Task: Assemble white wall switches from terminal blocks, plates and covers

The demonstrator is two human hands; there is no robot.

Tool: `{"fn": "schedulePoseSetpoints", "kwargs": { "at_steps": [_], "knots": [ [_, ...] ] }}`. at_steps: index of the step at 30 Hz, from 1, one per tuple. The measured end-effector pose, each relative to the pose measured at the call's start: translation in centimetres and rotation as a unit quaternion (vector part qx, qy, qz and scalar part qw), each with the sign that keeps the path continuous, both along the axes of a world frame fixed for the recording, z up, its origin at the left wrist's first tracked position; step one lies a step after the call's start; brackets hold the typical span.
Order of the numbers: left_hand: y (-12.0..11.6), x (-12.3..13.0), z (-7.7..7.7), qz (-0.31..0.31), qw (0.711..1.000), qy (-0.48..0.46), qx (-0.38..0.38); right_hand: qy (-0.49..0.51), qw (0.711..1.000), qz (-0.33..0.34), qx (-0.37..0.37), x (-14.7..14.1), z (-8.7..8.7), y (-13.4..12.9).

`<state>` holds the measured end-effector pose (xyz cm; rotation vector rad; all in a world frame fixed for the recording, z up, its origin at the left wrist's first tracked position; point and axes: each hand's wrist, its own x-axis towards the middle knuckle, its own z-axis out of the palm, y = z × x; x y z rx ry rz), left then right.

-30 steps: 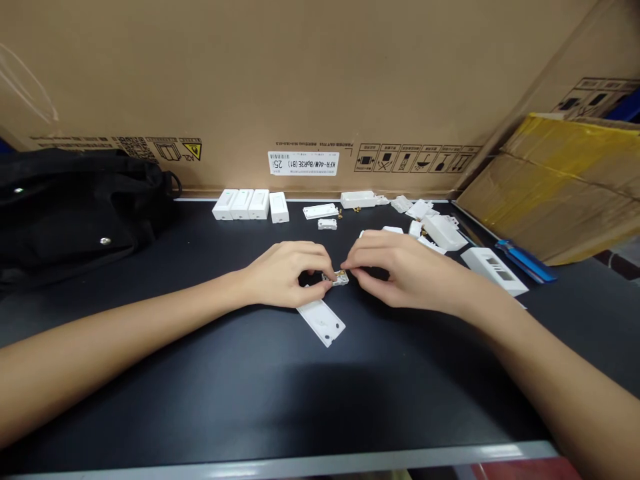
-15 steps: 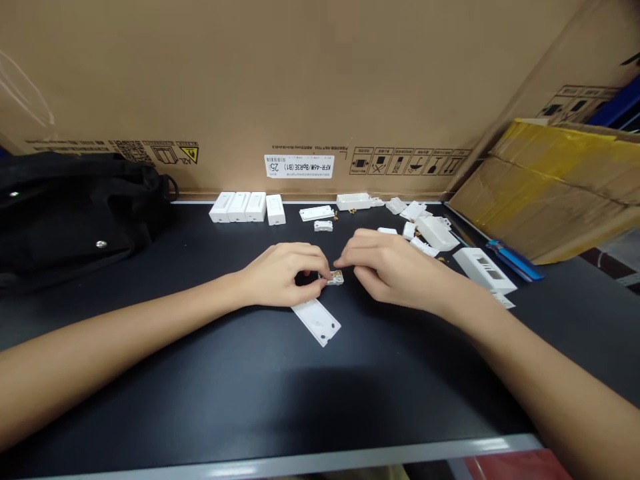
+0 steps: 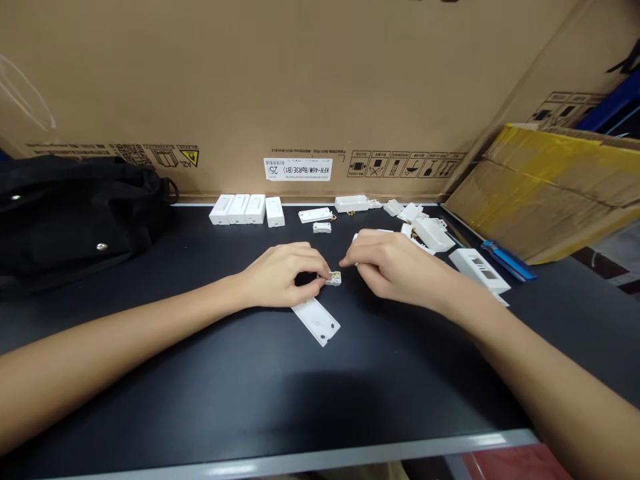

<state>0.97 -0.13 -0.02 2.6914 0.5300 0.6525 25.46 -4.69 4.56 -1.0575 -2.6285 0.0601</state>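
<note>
My left hand (image 3: 287, 275) pinches the left end of a small white plastic part (image 3: 334, 279) between thumb and fingertips. Brass-coloured pieces show in that part. Just to its right is my right hand (image 3: 387, 267), its fingers curled and its index fingertip close to the part with a small gap; whether it holds anything is hidden. A flat white cover plate (image 3: 318, 323) lies on the dark table below my left fingers, its upper end beside them.
White boxes (image 3: 237, 209) stand in a row at the back. White housings (image 3: 433, 233), brass bits (image 3: 351, 213) and a blue tool (image 3: 509, 260) lie towards the right. A black bag (image 3: 80, 220) is at left, a taped carton (image 3: 545, 193) at right.
My right index fingertip has moved slightly right, away from the small white part. My left hand keeps its pinch. The view has shifted a little.
</note>
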Motion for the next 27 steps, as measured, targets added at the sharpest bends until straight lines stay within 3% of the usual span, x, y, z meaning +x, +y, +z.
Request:
{"fn": "schedulePoseSetpoints", "kwargs": {
  "at_steps": [8,12,18,24,27],
  "knots": [
    [0.0,0.0,-0.1,0.004,1.000,0.011,-0.004,0.009,1.000,0.001,0.011,-0.5,0.5,-0.4],
    [0.1,0.0,-0.1,0.016,1.000,0.016,-0.011,-0.024,0.999,-0.005,-0.037,-0.5,0.6,-0.4],
    [0.0,0.1,0.5,0.028,0.998,0.038,-0.050,0.039,0.992,-0.116,0.023,0.9,0.5,0.8],
    [0.1,0.1,0.4,0.035,0.994,0.030,-0.098,-0.043,0.971,-0.234,0.030,3.0,0.0,4.0],
    [0.3,0.1,0.2,0.035,0.995,0.012,-0.092,-0.082,0.968,-0.238,0.017,3.3,0.2,6.5]
  ]
}}
